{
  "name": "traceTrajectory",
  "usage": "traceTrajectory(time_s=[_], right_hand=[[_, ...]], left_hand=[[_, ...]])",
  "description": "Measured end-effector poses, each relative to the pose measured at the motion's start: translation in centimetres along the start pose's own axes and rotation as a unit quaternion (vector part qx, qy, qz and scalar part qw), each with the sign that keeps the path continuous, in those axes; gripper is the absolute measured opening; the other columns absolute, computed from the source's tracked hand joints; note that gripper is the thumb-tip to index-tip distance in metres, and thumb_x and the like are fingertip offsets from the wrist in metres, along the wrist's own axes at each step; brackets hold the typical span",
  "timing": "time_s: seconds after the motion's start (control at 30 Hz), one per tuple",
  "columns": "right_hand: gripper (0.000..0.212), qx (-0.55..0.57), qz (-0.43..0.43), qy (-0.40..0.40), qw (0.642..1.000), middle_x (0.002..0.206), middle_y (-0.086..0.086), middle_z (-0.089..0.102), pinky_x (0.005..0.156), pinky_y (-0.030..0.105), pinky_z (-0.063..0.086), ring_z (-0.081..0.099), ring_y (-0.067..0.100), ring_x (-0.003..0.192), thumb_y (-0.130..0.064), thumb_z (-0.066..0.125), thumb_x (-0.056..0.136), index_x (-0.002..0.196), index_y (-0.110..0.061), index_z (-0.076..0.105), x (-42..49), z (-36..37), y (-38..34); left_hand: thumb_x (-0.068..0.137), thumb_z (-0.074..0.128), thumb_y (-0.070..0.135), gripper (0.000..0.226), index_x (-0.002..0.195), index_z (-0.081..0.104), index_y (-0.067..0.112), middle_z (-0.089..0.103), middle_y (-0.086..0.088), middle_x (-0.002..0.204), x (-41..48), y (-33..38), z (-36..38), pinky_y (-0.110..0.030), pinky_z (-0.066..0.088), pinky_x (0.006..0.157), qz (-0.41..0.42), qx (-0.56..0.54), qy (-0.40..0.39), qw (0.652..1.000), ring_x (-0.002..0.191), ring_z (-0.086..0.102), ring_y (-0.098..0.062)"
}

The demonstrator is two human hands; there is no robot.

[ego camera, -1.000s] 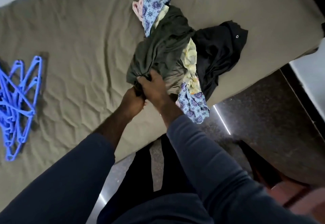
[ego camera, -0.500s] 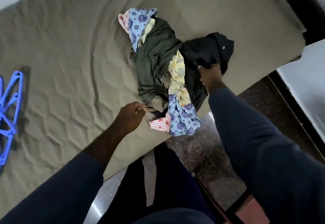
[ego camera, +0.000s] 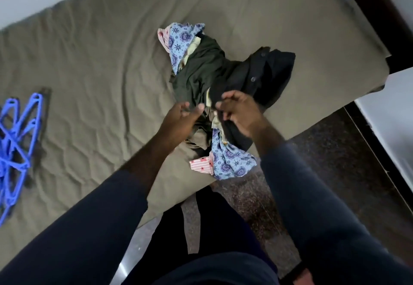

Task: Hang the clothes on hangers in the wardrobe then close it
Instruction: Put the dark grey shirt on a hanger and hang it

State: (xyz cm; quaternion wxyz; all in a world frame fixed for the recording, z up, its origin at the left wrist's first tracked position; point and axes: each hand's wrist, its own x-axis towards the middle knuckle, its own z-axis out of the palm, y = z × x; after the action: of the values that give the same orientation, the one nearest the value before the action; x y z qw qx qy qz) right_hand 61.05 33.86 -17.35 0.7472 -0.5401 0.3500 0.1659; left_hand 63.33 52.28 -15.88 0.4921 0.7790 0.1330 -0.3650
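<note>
on bed (ego camera: 100, 72), clothes pile (ego camera: 201, 72) just under l hand (ego camera: 178, 121) & r hand (ego camera: 241, 114)

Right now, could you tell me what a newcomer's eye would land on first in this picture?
The tangled pile of clothes near the right end of the olive bed, dark garments mixed with blue floral fabric. The left hand and right hand meet over its near edge; their grip is blurred. Blue hangers lie at the bed's far left.

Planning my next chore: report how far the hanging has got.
Done: nothing; clothes pile heaped on the bed, blue hangers lying unused aside. In hand: right hand grips the black garment, left hand open beside it. Left: hang everything, close the unseen wardrobe.
</note>
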Motion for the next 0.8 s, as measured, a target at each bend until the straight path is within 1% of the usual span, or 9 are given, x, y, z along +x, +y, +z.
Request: traceTrajectory(time_s=[0.07, 0.13, 0.2, 0.37, 0.43, 0.5, 0.6, 0.7, 0.8], right_hand=[[0.028, -0.065, -0.026, -0.097, 0.993, 0.052, -0.004, 0.061, 0.043, 0.016, 0.039, 0.049, 0.004, 0.039, 0.023, 0.061, 0.081, 0.084, -0.005, 0.058, -3.9, 2.7, 1.4], [0.028, -0.093, -0.056, -0.128, 0.986, 0.058, -0.006, 0.065, 0.050, 0.012, 0.041, 0.053, -0.002, 0.047, 0.025, 0.059, 0.082, 0.081, -0.003, 0.061, -7.1, 4.9, 3.1], [0.027, -0.103, -0.078, -0.089, 0.988, 0.068, 0.000, 0.066, 0.056, 0.012, 0.043, 0.055, -0.004, 0.054, 0.020, 0.059, 0.084, 0.078, -0.006, 0.062, -9.0, 6.1, 3.9], [0.014, -0.045, -0.216, 0.156, 0.963, 0.070, -0.001, 0.065, 0.067, 0.025, 0.051, 0.058, 0.006, 0.065, -0.004, 0.064, 0.091, 0.082, -0.013, 0.067, -11.4, 4.4, 1.0], [0.008, -0.038, -0.296, 0.264, 0.917, 0.072, -0.001, 0.062, 0.066, 0.025, 0.049, 0.055, 0.006, 0.067, -0.012, 0.067, 0.092, 0.085, -0.012, 0.064, -11.5, 2.3, -1.3], [0.021, -0.074, -0.316, 0.304, 0.896, 0.094, 0.004, 0.064, 0.077, 0.033, 0.053, 0.059, 0.009, 0.083, -0.030, 0.071, 0.088, 0.099, -0.015, 0.061, -11.1, 0.3, -3.4], [0.058, -0.110, -0.260, 0.215, 0.935, 0.128, -0.003, 0.056, 0.100, 0.030, 0.050, 0.057, 0.009, 0.116, -0.047, 0.076, 0.083, 0.128, -0.023, 0.048, -11.2, -0.8, -6.2], [0.045, -0.024, -0.218, 0.056, 0.974, 0.123, 0.001, 0.068, 0.100, 0.037, 0.053, 0.066, 0.015, 0.112, -0.023, 0.072, 0.091, 0.130, -0.012, 0.054, -12.4, 0.6, -7.4], [0.031, -0.027, -0.268, 0.045, 0.962, 0.119, 0.012, 0.071, 0.100, 0.052, 0.052, 0.068, 0.027, 0.111, -0.006, 0.057, 0.096, 0.127, -0.003, 0.061, -13.7, 3.5, -7.9]], left_hand=[[0.073, 0.073, 0.063, 0.073, 0.121, 0.056, 0.011, 0.070, -0.008, 0.106, 0.3, 2.0, 0.5, -0.036, 0.058, 0.077, -0.038, -0.080, -0.022, 0.996, 0.093, 0.070, -0.021], [0.082, 0.073, 0.027, 0.030, 0.094, 0.061, 0.003, 0.066, -0.004, 0.062, -0.6, 3.5, 1.0, -0.020, 0.047, 0.047, -0.033, -0.034, -0.025, 0.999, 0.049, 0.061, -0.012], [0.078, 0.060, 0.004, 0.009, 0.070, 0.056, 0.002, 0.050, -0.003, 0.042, -1.7, 4.0, 1.3, -0.018, 0.034, 0.036, -0.037, 0.028, 0.019, 0.999, 0.032, 0.045, -0.014], [0.075, 0.054, -0.002, 0.030, 0.098, 0.072, 0.005, 0.073, -0.009, 0.090, -3.8, 5.4, 0.9, -0.036, 0.058, 0.077, 0.034, -0.028, 0.064, 0.997, 0.084, 0.069, -0.024], [0.080, 0.051, -0.011, 0.035, 0.103, 0.072, 0.006, 0.072, 0.001, 0.085, -4.9, 6.9, 0.6, -0.028, 0.060, 0.070, 0.068, -0.049, 0.044, 0.995, 0.075, 0.068, -0.012], [0.080, 0.045, -0.017, 0.039, 0.100, 0.071, 0.005, 0.068, 0.006, 0.077, -6.4, 8.7, 0.1, -0.021, 0.054, 0.057, 0.095, -0.060, 0.036, 0.993, 0.061, 0.064, -0.002], [0.081, 0.038, -0.019, 0.042, 0.090, 0.069, 0.007, 0.069, 0.003, 0.075, -8.1, 10.9, -1.3, -0.018, 0.051, 0.052, 0.115, -0.089, 0.022, 0.989, 0.058, 0.065, -0.003], [0.079, 0.038, -0.019, 0.044, 0.101, 0.070, 0.001, 0.074, -0.007, 0.091, -9.9, 12.6, -2.9, -0.025, 0.058, 0.067, 0.136, -0.124, 0.000, 0.983, 0.083, 0.071, -0.019], [0.069, 0.051, 0.000, 0.048, 0.114, 0.059, -0.010, 0.069, -0.014, 0.098, -11.5, 13.0, -5.7, -0.031, 0.054, 0.072, 0.146, -0.137, -0.036, 0.979, 0.089, 0.065, -0.027]])
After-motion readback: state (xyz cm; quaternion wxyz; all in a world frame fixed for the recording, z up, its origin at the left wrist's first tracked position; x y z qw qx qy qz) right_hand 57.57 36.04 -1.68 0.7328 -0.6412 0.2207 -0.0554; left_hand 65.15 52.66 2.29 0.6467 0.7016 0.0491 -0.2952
